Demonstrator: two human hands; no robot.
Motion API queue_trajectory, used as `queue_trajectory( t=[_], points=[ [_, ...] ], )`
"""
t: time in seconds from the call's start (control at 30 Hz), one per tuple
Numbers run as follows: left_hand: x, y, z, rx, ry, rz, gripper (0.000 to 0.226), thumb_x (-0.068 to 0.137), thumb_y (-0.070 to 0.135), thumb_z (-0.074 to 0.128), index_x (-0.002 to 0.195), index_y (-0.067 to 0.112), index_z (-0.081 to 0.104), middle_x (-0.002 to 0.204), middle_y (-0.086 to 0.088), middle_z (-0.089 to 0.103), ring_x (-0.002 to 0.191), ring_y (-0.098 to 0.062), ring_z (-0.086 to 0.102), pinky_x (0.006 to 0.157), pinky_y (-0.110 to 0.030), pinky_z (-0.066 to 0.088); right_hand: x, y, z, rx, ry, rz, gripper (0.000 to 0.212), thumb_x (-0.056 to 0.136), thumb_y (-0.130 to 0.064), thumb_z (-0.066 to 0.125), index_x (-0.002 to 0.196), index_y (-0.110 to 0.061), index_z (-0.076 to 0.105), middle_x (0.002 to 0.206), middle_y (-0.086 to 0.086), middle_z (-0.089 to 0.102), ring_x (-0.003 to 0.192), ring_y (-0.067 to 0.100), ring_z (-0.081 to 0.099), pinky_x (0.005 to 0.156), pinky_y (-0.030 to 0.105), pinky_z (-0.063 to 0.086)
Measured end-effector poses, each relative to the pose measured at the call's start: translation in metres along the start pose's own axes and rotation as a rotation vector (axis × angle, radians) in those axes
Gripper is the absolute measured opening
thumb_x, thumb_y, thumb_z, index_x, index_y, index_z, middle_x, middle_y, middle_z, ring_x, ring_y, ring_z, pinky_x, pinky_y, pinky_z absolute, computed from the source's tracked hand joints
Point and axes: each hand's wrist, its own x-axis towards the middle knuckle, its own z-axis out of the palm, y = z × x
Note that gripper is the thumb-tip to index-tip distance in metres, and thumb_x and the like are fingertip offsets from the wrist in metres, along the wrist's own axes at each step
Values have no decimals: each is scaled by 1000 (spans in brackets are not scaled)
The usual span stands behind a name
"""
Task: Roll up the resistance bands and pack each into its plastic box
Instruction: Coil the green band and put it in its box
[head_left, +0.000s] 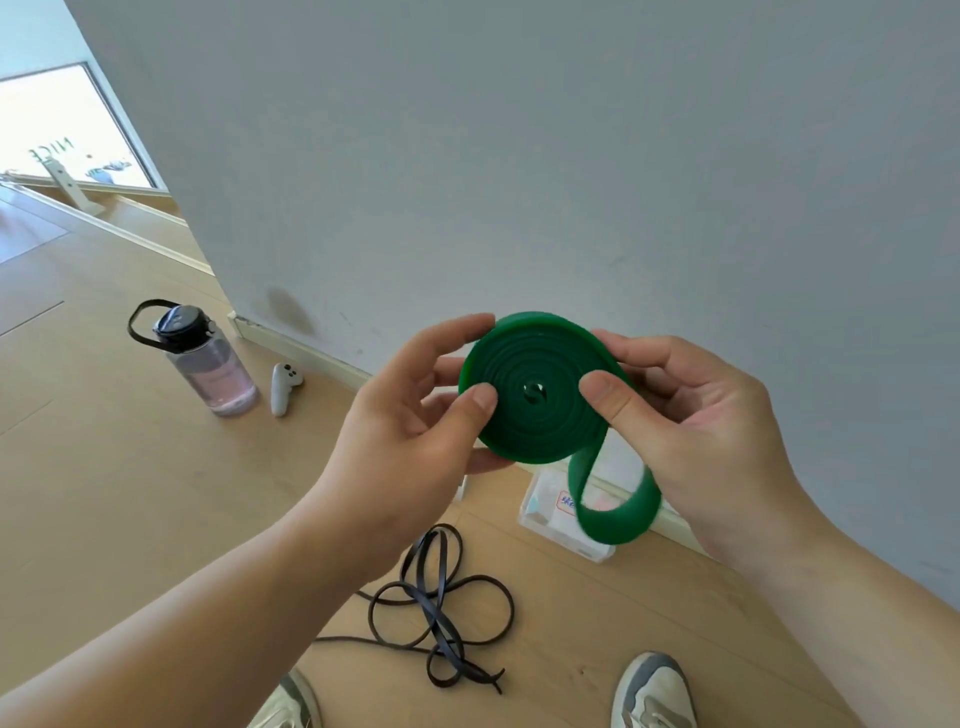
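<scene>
Both bare forearms reached forward and upward, converging in front of the body. The left hand (410, 415) was turned palm inward, its thumb laid flat across the near face of the green band coil (535, 387) while its fingers curled behind the far face and along the coil's left edge, pinching it. The right hand (711, 431) mirrored it, thumb pressed on the near face just right of the coil's centre, fingers wrapped behind the right edge; a loose loop hung below those fingers, against the palm.
</scene>
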Motion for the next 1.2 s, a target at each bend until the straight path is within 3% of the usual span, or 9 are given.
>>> queue_trajectory(
  t=[0.13, 0.27, 0.33, 0.47, 0.63, 0.77, 0.93, 1.03, 1.2],
  points=[
    [-1, -6, 0, 96, -49, -21, 35, 102, 0, 59, 120, 30, 62, 118, -9, 67, 102, -24, 76, 77, -46, 66, -1, -1, -1, -103, 31, -33, 18, 89, -11, 76, 101, -24, 78, 101, -10, 81, 97, 10, 77, 91, 29, 61],
    [2, -9, -5, 511, -64, 89, 17, 95, 20, 73, 101, 30, 61, 120, 14, 69, 107, -5, 71, 76, -39, 66, -2, 2, -5, -290, -22, -61, 23, 92, -8, 74, 96, -30, 80, 94, -8, 80, 95, 15, 76, 87, 39, 62],
    [2, -10, -5, 489, -89, 131, 20, 94, 18, 74, 105, 29, 62, 121, 16, 70, 108, -4, 69, 76, -37, 65, -3, 0, -7, -305, -54, -49, 24, 91, -7, 74, 95, -29, 80, 92, -8, 79, 92, 15, 75, 85, 38, 63],
    [4, -5, -10, 457, -211, 132, 51, 92, 15, 77, 133, 42, 63, 116, 15, 70, 104, -14, 70, 68, -32, 65, -5, -5, -8, -291, -131, -42, 23, 88, -6, 77, 95, -28, 80, 93, -10, 80, 92, 14, 76, 82, 30, 63],
    [4, -2, -14, 322, -241, 43, 39, 92, 4, 74, 124, 27, 74, 113, 0, 73, 98, -21, 71, 65, -42, 66, -4, -7, -7, -124, -197, 84, 26, 74, -30, 77, 100, -29, 82, 98, -3, 81, 94, 18, 77, 83, 35, 64],
    [3, 0, -12, 245, -250, -17, 37, 90, 4, 77, 120, 26, 74, 114, -6, 72, 100, -26, 73, 68, -47, 66, -2, -7, -7, -44, -163, 110, 22, 74, -26, 76, 95, -24, 84, 95, 3, 81, 96, 19, 77, 84, 32, 62],
    [5, 3, -14, 108, -348, -177, 49, 75, 10, 84, 119, 28, 75, 109, -3, 66, 105, -33, 72, 73, -51, 65, 1, -9, -11, 95, -167, 218, 16, 61, -11, 77, 74, -18, 83, 83, 6, 78, 85, 21, 73, 76, 30, 58],
    [4, -2, -10, 201, -322, -128, 48, 78, 5, 86, 117, 29, 76, 110, -3, 68, 104, -31, 71, 72, -48, 66, 1, -8, -12, 102, -155, 211, 14, 58, -7, 77, 68, -17, 81, 81, 5, 77, 81, 18, 74, 71, 25, 58],
    [1, -13, -9, 548, -245, 162, 42, 90, 15, 80, 123, 38, 73, 113, 13, 69, 104, -13, 66, 80, -38, 64, -1, -4, -11, 4, -132, 142, 19, 61, -17, 81, 80, -17, 81, 88, 13, 80, 87, 28, 77, 77, 37, 64]
  ],
)
